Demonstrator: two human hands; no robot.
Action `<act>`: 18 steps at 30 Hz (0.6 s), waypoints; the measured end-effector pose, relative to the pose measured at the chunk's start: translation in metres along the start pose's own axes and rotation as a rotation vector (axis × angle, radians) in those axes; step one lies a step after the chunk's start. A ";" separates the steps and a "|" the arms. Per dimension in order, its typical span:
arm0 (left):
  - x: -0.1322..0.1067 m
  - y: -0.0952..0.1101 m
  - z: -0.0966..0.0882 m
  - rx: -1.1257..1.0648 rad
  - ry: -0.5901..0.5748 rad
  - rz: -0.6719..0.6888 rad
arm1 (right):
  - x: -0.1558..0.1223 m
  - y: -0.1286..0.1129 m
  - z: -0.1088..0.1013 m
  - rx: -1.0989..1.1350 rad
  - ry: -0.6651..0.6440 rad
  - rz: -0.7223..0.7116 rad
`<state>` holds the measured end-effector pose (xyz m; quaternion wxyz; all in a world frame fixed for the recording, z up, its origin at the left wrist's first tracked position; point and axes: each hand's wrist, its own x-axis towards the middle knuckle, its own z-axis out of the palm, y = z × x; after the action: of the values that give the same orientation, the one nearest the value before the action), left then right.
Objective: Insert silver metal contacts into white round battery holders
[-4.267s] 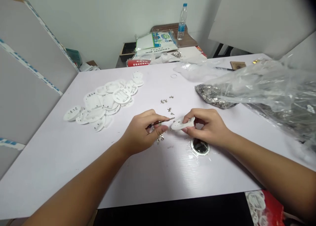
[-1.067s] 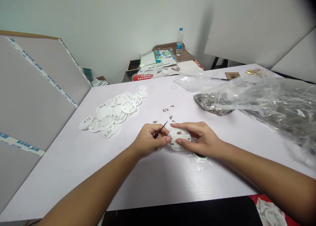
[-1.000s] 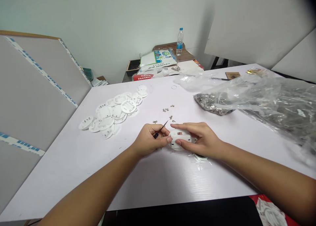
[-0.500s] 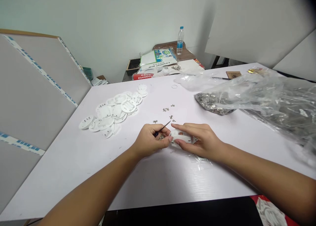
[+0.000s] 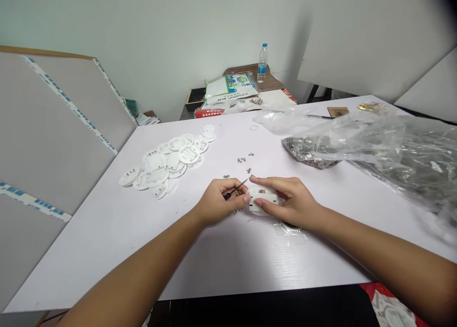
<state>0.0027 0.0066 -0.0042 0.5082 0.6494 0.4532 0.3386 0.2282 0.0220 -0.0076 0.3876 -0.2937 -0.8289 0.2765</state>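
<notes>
Your right hand (image 5: pixel 291 204) pinches the disc (image 5: pixel 262 199) by its rim, near the middle of the table (image 5: pixel 214 265); your left hand (image 5: pixel 217 206) grips a thin pick (image 5: pixel 237 189) beside it. The disc looks like light, stiff, slick plastic: hold the rim.

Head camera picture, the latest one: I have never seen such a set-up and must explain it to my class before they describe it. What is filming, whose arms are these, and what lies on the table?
There is no machine here. A person wears one camera on the head, looking forward and down, so the two arms coming in from below are that person's own. The left hand pinches a thin tool with a dark handle. The right hand holds a white round part beside it, over the white table. To the left lies a pile of white discs, beyond the hands a few small metal pieces, and to the right a clear plastic bag of metal parts.
</notes>
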 end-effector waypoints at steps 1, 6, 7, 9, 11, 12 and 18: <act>0.000 0.000 -0.001 -0.022 -0.017 0.009 | 0.000 -0.001 0.000 0.009 0.000 0.014; 0.002 -0.001 0.000 0.000 -0.004 0.013 | 0.000 -0.001 0.001 0.003 0.013 0.013; 0.002 -0.001 0.000 0.013 0.006 0.010 | 0.001 0.000 0.002 -0.005 0.013 -0.003; 0.001 -0.002 0.002 0.025 0.020 -0.003 | 0.002 0.001 0.002 -0.020 0.010 -0.048; 0.001 -0.002 0.003 0.028 0.035 -0.018 | 0.002 0.003 0.003 -0.031 0.010 -0.090; 0.001 -0.001 0.004 0.030 0.045 -0.023 | 0.001 0.003 0.003 -0.034 0.010 -0.106; 0.001 0.001 0.006 0.077 0.068 0.011 | 0.001 0.008 0.005 -0.051 -0.030 -0.120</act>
<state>0.0089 0.0054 -0.0048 0.4653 0.6592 0.4792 0.3454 0.2257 0.0264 -0.0158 0.3835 -0.2492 -0.8573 0.2362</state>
